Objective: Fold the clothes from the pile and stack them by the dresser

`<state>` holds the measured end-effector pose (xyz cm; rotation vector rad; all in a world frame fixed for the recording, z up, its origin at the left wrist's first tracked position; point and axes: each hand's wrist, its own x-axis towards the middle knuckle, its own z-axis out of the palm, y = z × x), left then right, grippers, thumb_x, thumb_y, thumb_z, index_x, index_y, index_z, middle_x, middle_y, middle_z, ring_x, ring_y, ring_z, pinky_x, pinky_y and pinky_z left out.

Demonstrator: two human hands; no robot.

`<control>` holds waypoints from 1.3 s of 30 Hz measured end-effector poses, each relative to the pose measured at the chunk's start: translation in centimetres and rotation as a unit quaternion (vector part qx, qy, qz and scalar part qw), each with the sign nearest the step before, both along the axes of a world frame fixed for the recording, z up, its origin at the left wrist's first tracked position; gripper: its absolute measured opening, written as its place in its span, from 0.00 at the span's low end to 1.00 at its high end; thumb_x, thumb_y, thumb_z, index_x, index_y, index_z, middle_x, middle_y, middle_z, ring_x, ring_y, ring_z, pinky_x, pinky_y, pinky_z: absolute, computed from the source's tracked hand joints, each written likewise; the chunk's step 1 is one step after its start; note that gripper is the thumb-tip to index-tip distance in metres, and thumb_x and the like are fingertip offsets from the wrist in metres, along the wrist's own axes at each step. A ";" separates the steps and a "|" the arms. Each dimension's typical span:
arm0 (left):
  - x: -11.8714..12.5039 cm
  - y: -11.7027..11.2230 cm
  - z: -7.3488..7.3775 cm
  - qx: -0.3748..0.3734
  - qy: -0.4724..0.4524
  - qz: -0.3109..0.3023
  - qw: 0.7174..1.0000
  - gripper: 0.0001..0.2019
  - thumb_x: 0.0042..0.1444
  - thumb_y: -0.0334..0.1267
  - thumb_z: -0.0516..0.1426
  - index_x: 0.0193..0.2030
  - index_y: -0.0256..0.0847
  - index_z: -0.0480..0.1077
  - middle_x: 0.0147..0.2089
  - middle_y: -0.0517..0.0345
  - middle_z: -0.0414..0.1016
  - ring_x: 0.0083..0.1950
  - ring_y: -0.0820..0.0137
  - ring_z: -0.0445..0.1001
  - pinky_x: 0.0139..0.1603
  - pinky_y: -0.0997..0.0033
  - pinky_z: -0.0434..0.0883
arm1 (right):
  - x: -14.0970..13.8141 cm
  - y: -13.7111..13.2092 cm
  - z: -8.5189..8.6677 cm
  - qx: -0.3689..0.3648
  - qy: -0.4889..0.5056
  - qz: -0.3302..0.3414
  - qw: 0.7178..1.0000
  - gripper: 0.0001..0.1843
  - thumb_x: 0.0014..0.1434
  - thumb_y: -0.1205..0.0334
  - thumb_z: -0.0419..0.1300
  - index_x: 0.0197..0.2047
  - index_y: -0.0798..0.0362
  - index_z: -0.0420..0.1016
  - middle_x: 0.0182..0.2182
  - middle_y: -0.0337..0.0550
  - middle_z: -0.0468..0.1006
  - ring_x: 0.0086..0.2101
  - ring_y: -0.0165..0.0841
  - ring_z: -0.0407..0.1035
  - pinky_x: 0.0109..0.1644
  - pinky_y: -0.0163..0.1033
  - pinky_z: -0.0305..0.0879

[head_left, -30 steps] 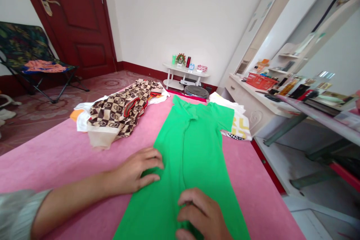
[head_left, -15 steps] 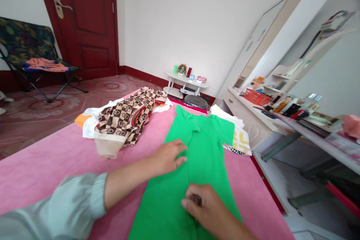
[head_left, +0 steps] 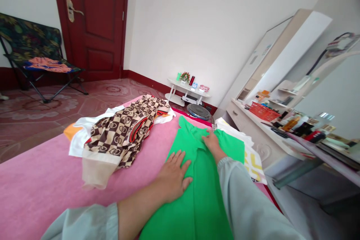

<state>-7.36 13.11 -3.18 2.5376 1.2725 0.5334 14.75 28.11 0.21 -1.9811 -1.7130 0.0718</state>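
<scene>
A long green short-sleeved shirt (head_left: 206,195) lies spread on the pink bed cover (head_left: 36,180), its lower end cut off by the picture's bottom edge. My left hand (head_left: 174,175) rests flat on its left side, fingers spread. Up by the collar, my right hand (head_left: 211,143) has its fingers bent together on the green cloth, and its forearm crosses over the shirt's right side. Behind the right sleeve lies a white garment with yellow lettering (head_left: 253,159), partly covered by the green one.
On the left of the bed sits a pile of brown-and-beige checked clothing (head_left: 120,127) over white and orange pieces. A folding chair (head_left: 36,45) holds an orange cloth. A dressing table (head_left: 239,114) with a red basket (head_left: 263,111) stands at right; a low white shelf (head_left: 187,89) stands against the wall.
My right hand has moved from the shirt's middle up to its collar. My left hand has flattened onto the cloth and come slightly nearer. The view has shifted a little.
</scene>
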 end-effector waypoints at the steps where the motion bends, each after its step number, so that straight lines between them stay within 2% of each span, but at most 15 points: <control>1: 0.0 0.0 0.0 -0.002 -0.003 0.001 1.000 0.32 0.62 0.57 0.41 0.67 0.43 0.54 0.72 0.46 0.42 0.72 0.55 0.38 0.69 0.49 0.44 | -0.3 0.6 -0.5 -0.005 -0.009 -0.004 1.000 0.23 0.52 0.64 0.59 0.52 0.60 0.70 0.40 0.53 0.78 0.40 0.39 0.73 0.45 0.40 0.66; 6: 0.2 0.0 0.0 -0.015 -0.004 0.007 1.000 0.31 0.62 0.56 0.41 0.68 0.42 0.54 0.72 0.46 0.41 0.72 0.54 0.36 0.70 0.48 0.42 | -1.5 2.0 -1.3 -0.010 -0.063 0.016 0.998 0.16 0.53 0.68 0.58 0.45 0.51 0.77 0.44 0.44 0.78 0.46 0.37 0.70 0.51 0.37 0.62; 10: 0.3 -0.1 0.3 -0.018 0.002 0.008 1.000 0.31 0.62 0.55 0.41 0.67 0.41 0.54 0.72 0.44 0.40 0.72 0.54 0.36 0.69 0.47 0.41 | -1.2 1.9 -0.7 0.013 -0.102 -0.023 0.994 0.18 0.57 0.71 0.50 0.46 0.57 0.77 0.48 0.54 0.74 0.48 0.40 0.69 0.52 0.41 0.60; 13: 0.3 -0.2 0.2 -0.014 0.002 0.007 1.000 0.31 0.62 0.55 0.41 0.67 0.40 0.54 0.72 0.44 0.41 0.72 0.53 0.37 0.69 0.47 0.42 | -1.4 1.2 -0.2 0.014 -0.127 -0.047 0.991 0.17 0.56 0.72 0.51 0.45 0.61 0.77 0.48 0.62 0.72 0.48 0.45 0.68 0.51 0.45 0.61; 15: 0.4 -0.1 -0.1 -0.005 0.000 0.008 1.000 0.31 0.62 0.56 0.41 0.67 0.41 0.54 0.72 0.45 0.42 0.72 0.53 0.37 0.69 0.47 0.42 | -2.2 0.6 0.0 0.027 -0.142 -0.044 0.989 0.19 0.57 0.71 0.51 0.49 0.60 0.75 0.52 0.62 0.69 0.53 0.47 0.64 0.53 0.48 0.58; 17: 0.5 -0.1 -0.3 0.001 0.001 0.012 1.000 0.31 0.62 0.56 0.41 0.67 0.41 0.54 0.72 0.46 0.42 0.72 0.53 0.37 0.69 0.46 0.42 | -3.5 0.1 -0.1 0.044 -0.155 -0.015 0.987 0.20 0.59 0.67 0.51 0.54 0.55 0.71 0.56 0.55 0.67 0.56 0.44 0.60 0.58 0.47 0.54; 20: 0.6 0.0 -0.6 0.003 0.007 0.015 1.000 0.31 0.62 0.55 0.41 0.67 0.40 0.54 0.72 0.46 0.43 0.72 0.53 0.37 0.69 0.46 0.42 | -5.7 -0.2 -1.1 0.037 -0.158 0.071 0.984 0.23 0.65 0.57 0.45 0.60 0.52 0.64 0.59 0.50 0.66 0.59 0.41 0.56 0.64 0.48 0.45; 23: 0.6 0.1 -0.5 0.004 0.010 0.014 1.000 0.31 0.62 0.55 0.41 0.67 0.40 0.54 0.71 0.45 0.44 0.72 0.53 0.39 0.69 0.47 0.43 | -7.0 -0.1 -2.6 -0.054 -0.127 0.142 0.980 0.31 0.66 0.47 0.40 0.65 0.56 0.56 0.65 0.54 0.56 0.64 0.45 0.46 0.65 0.56 0.39; 25: 0.5 0.0 -0.3 0.008 0.009 0.013 1.000 0.31 0.62 0.56 0.41 0.67 0.41 0.55 0.71 0.47 0.45 0.72 0.54 0.39 0.69 0.48 0.43 | -7.0 0.2 -2.9 -0.108 -0.107 0.164 0.975 0.35 0.65 0.43 0.42 0.66 0.58 0.53 0.66 0.55 0.51 0.65 0.46 0.42 0.65 0.58 0.39; 27: 0.4 0.0 -0.3 0.011 0.007 0.011 1.000 0.31 0.62 0.56 0.42 0.67 0.42 0.55 0.71 0.48 0.45 0.72 0.54 0.39 0.69 0.48 0.44 | -6.4 0.1 -2.3 -0.120 -0.102 0.182 0.971 0.35 0.62 0.43 0.47 0.65 0.57 0.56 0.65 0.52 0.54 0.64 0.44 0.46 0.65 0.52 0.44; 30: 0.2 0.1 -0.3 0.011 0.004 0.008 1.000 0.31 0.62 0.56 0.42 0.67 0.43 0.55 0.72 0.48 0.44 0.72 0.55 0.39 0.68 0.48 0.44 | -3.9 -1.4 -0.3 -0.090 -0.112 0.186 0.972 0.26 0.60 0.50 0.55 0.59 0.50 0.66 0.59 0.43 0.67 0.59 0.36 0.59 0.62 0.39 0.52; 32: 0.2 0.1 -0.4 0.013 0.004 0.005 1.000 0.31 0.62 0.57 0.41 0.67 0.42 0.55 0.72 0.47 0.44 0.72 0.55 0.40 0.69 0.49 0.44 | -1.2 -3.1 1.2 -0.050 -0.119 0.147 0.981 0.21 0.63 0.57 0.51 0.57 0.52 0.68 0.57 0.45 0.69 0.57 0.36 0.61 0.62 0.39 0.51; 35: 0.3 0.0 -0.5 0.016 0.005 0.007 1.000 0.31 0.62 0.56 0.41 0.67 0.40 0.55 0.71 0.45 0.45 0.72 0.55 0.40 0.69 0.50 0.43 | 3.9 -5.8 2.8 0.034 -0.138 -0.012 0.990 0.23 0.62 0.62 0.47 0.59 0.61 0.62 0.58 0.60 0.64 0.59 0.45 0.56 0.62 0.49 0.49; 37: 0.3 0.0 -0.5 0.018 0.005 0.012 1.000 0.31 0.62 0.56 0.42 0.66 0.40 0.56 0.71 0.46 0.46 0.71 0.56 0.41 0.69 0.50 0.42 | 6.9 -7.1 3.2 0.061 -0.145 -0.160 0.974 0.29 0.59 0.57 0.54 0.60 0.63 0.60 0.55 0.65 0.65 0.57 0.51 0.58 0.58 0.51 0.56; 39: 0.3 -0.1 -0.4 0.022 0.003 0.014 1.000 0.30 0.62 0.55 0.43 0.66 0.41 0.56 0.71 0.46 0.46 0.71 0.56 0.42 0.69 0.50 0.43 | 9.1 -7.8 3.0 0.034 -0.115 -0.255 0.959 0.38 0.53 0.49 0.60 0.60 0.63 0.59 0.53 0.66 0.67 0.53 0.53 0.64 0.51 0.50 0.63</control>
